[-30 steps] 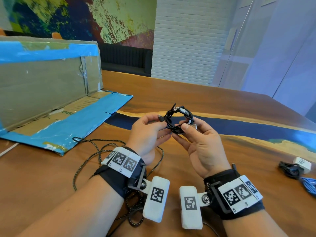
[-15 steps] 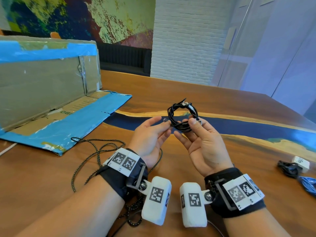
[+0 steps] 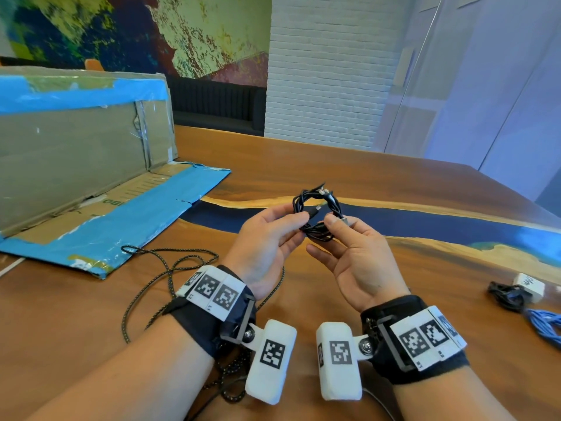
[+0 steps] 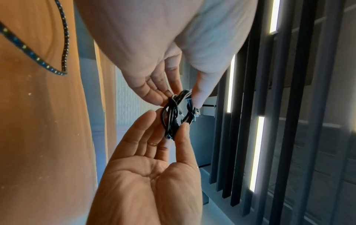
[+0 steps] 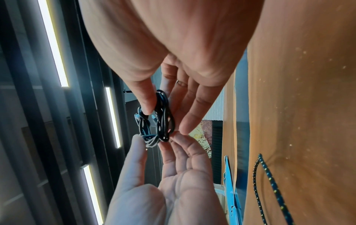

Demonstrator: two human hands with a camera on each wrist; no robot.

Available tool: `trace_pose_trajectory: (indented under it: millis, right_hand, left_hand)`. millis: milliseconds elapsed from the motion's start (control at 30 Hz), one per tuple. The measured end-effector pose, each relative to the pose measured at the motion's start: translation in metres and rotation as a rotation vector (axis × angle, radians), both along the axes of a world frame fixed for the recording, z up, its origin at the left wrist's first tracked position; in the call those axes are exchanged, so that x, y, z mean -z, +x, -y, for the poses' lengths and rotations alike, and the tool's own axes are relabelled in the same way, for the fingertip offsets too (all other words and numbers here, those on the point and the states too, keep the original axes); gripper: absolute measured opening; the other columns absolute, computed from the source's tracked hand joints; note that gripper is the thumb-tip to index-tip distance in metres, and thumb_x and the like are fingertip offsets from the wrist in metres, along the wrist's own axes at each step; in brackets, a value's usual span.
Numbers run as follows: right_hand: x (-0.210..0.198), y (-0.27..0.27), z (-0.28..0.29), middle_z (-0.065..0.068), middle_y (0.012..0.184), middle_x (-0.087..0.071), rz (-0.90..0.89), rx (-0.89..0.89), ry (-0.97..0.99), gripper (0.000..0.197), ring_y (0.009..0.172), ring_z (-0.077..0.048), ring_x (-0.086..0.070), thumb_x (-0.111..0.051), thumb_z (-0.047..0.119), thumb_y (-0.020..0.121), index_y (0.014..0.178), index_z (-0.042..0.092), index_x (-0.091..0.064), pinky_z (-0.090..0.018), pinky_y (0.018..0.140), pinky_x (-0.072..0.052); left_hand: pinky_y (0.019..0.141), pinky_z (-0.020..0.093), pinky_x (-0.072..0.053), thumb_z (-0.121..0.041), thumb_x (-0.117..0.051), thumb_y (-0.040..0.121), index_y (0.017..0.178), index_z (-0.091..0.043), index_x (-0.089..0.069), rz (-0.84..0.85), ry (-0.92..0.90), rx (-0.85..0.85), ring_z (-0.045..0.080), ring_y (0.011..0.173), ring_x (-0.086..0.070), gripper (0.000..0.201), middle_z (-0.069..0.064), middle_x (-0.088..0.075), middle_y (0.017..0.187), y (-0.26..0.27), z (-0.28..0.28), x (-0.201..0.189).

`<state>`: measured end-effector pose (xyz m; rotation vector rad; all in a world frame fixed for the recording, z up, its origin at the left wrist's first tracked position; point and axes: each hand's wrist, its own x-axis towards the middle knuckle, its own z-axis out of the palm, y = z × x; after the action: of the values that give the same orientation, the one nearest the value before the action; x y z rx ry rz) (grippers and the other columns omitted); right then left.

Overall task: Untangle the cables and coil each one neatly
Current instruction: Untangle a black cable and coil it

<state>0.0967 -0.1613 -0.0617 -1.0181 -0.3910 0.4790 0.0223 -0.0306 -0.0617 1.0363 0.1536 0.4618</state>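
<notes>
Wooden table [image 3: 349, 165] with a blue streak running across it fills the space in front of you, with a white brick wall [image 3: 324, 71] at the far side. You hold a small black cable coil [image 3: 315, 212] up above the table, between both hands. Your left hand [image 3: 267, 241] pinches the coil's left side between thumb and fingertips, its other fingers loosely extended. Your right hand [image 3: 355, 253] pinches the right side, thumb on top near a silver plug, remaining fingers open and relaxed. From the left wrist the coil [image 4: 177, 114] shows several loops wrapped together; from the right wrist it [image 5: 158, 120] looks the same. A speckled black cord [image 3: 158, 278] lies loose on the table to the near left, under your left wrist. Left of it sits a flattened cardboard box [image 3: 76, 165] with blue tape. At the right edge lie another black bundle [image 3: 507, 294], a white adapter [image 3: 529, 284] and a blue cable [image 3: 546, 323].
</notes>
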Motion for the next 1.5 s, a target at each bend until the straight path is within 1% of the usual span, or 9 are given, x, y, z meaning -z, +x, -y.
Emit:
trace_pose_trajectory:
  millis: [167,400,500,600,733,933,1133,1333,1500]
  right_hand:
    - [-0.001,-0.005,-0.003,-0.010,0.088,-0.076,-0.053,-0.058,0.022,0.009,0.083,-0.023,-0.076,-0.061,0.011,0.099,0.091,0.009,-0.063,-0.037,0.076,-0.063]
    - [-0.001,-0.005,-0.003,-0.008,0.089,-0.076,0.022,-0.055,-0.014,0.009,0.084,-0.023,-0.074,-0.059,0.005,0.098,0.103,0.010,-0.066,-0.038,0.074,-0.061]
    - [-0.002,0.000,-0.001,-0.009,0.105,-0.075,0.114,-0.055,-0.038,0.041,0.084,-0.026,-0.073,-0.060,-0.002,0.097,0.131,0.021,-0.061,-0.035,0.061,-0.058]
    - [-0.002,0.001,0.001,-0.005,0.115,-0.074,0.214,-0.091,-0.050,0.058,0.085,-0.025,-0.073,-0.055,-0.005,0.099,0.142,0.034,-0.055,-0.030,0.052,-0.056]
    - [-0.003,0.000,0.000,-0.003,0.099,-0.074,0.286,-0.089,-0.076,0.052,0.088,-0.022,-0.072,-0.056,-0.004,0.099,0.137,0.032,-0.059,-0.032,0.052,-0.055]
    - [-0.002,-0.003,-0.002,-0.010,0.082,-0.071,0.295,-0.001,-0.135,0.021,0.077,-0.027,-0.069,-0.069,0.009,0.095,0.113,0.018,-0.065,-0.040,0.061,-0.058]
    - [0.001,-0.003,-0.003,-0.018,0.108,-0.071,0.341,0.051,-0.177,0.014,0.073,-0.028,-0.065,-0.068,0.010,0.097,0.107,0.014,-0.058,-0.033,0.050,-0.053]
    - [0.000,-0.003,0.000,-0.013,0.093,-0.073,0.318,0.015,-0.170,0.018,0.065,-0.024,-0.068,-0.066,0.007,0.097,0.109,0.012,-0.055,-0.032,0.048,-0.053]
    - [0.000,-0.010,-0.005,-0.008,0.084,-0.073,0.345,-0.002,-0.178,0.032,0.066,-0.031,-0.071,-0.064,0.008,0.099,0.129,0.020,-0.062,-0.033,0.053,-0.057]
  left_hand:
    - [0.088,0.033,-0.051,0.000,-0.068,0.083,0.129,-0.010,-0.059,0.072,-0.158,0.044,0.020,0.090,-0.069,0.048,0.010,-0.074,0.105,0.002,-0.005,0.000]
    - [0.089,0.038,-0.050,0.010,-0.061,0.089,0.119,-0.014,-0.058,0.100,-0.158,0.038,0.027,0.094,-0.068,0.038,0.016,-0.072,0.107,0.000,-0.006,-0.002]
    - [0.086,0.036,-0.055,0.009,-0.059,0.092,0.121,-0.014,-0.058,0.098,-0.148,0.034,0.024,0.090,-0.072,0.037,0.015,-0.074,0.106,0.000,-0.005,-0.002]
    - [0.085,0.035,-0.059,0.010,-0.057,0.093,0.125,-0.013,-0.058,0.110,-0.151,0.044,0.024,0.092,-0.073,0.039,0.019,-0.074,0.112,0.000,-0.004,-0.002]
    - [0.088,0.035,-0.059,0.012,-0.056,0.093,0.127,-0.012,-0.060,0.126,-0.169,0.037,0.029,0.100,-0.070,0.041,0.023,-0.070,0.119,0.000,-0.005,-0.002]
    - [0.073,0.028,-0.055,0.011,-0.060,0.091,0.109,-0.013,-0.068,0.099,-0.136,-0.047,0.015,0.074,-0.064,0.031,0.006,-0.073,0.093,0.003,-0.010,-0.002]
    - [0.083,0.033,-0.056,0.015,-0.067,0.084,0.103,-0.011,-0.070,0.102,0.011,-0.113,0.022,0.089,-0.069,0.032,0.007,-0.074,0.093,0.003,-0.006,-0.002]
    - [0.082,0.036,-0.054,0.006,-0.076,0.083,0.097,-0.016,-0.076,0.061,0.129,-0.254,0.022,0.087,-0.066,0.025,0.008,-0.074,0.095,0.006,-0.005,0.001]
    - [0.070,0.029,-0.054,-0.002,-0.071,0.092,0.103,-0.018,-0.077,0.020,0.212,-0.298,0.016,0.079,-0.067,0.020,0.007,-0.074,0.087,0.004,-0.006,0.003]
